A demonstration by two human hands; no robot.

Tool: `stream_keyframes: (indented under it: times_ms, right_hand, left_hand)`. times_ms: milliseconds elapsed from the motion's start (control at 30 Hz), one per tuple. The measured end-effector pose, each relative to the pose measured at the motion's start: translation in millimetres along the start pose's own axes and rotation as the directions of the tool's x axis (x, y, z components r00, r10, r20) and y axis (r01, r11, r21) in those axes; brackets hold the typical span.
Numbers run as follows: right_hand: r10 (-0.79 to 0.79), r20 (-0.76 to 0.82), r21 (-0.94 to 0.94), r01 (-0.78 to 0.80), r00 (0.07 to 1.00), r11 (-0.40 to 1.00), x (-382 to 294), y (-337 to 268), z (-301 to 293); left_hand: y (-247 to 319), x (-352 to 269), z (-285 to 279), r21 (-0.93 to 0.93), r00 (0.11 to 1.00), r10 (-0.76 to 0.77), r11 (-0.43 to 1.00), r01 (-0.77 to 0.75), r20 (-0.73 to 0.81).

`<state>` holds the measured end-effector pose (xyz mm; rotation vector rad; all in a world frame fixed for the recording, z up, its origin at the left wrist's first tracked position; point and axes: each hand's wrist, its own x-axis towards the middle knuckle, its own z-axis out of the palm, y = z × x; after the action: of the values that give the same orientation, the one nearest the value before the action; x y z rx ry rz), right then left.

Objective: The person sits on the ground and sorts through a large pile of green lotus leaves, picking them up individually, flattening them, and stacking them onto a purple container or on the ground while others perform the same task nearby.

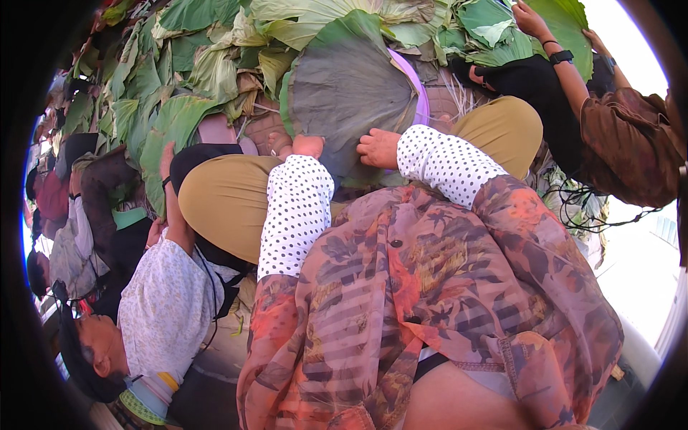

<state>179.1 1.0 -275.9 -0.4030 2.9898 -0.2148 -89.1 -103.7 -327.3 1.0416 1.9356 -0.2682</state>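
A large lotus leaf (349, 86), greyish-brown with a green rim, spreads in front of me between my knees. My left hand (308, 146) is closed on its near left edge. With curled fingers, my right hand (380, 149) grips the near right part of the same leaf; the fingertips are partly hidden. Behind and under the leaf shows the rim of a purple plastic basin (419, 88); the leaf covers most of it, so its contents cannot be seen.
Wilting lotus leaves (215, 59) lie heaped beyond the basin. Left of me sits a co-worker (161, 301) with a green leaf (172, 140). On my right, another person's hands (532, 21) hold a leaf (570, 32). Pale fibres (459, 97) lie on the paving near my right knee.
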Motion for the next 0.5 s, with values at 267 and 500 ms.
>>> stream_keyframes:
  times_ms: [267,500]
  right_hand:
    - [0.204,0.149,0.464,-0.25,0.968,0.85,-14,14,-16]
    - [0.228,0.273,0.616,-0.352,0.935,0.705,-33,20,-24]
  left_hand:
    - [6,10,9,0.409,0.931,0.359,0.841,-0.353,0.065]
    - [-29,46,31,0.499,0.697,0.665,0.715,-0.489,-0.27]
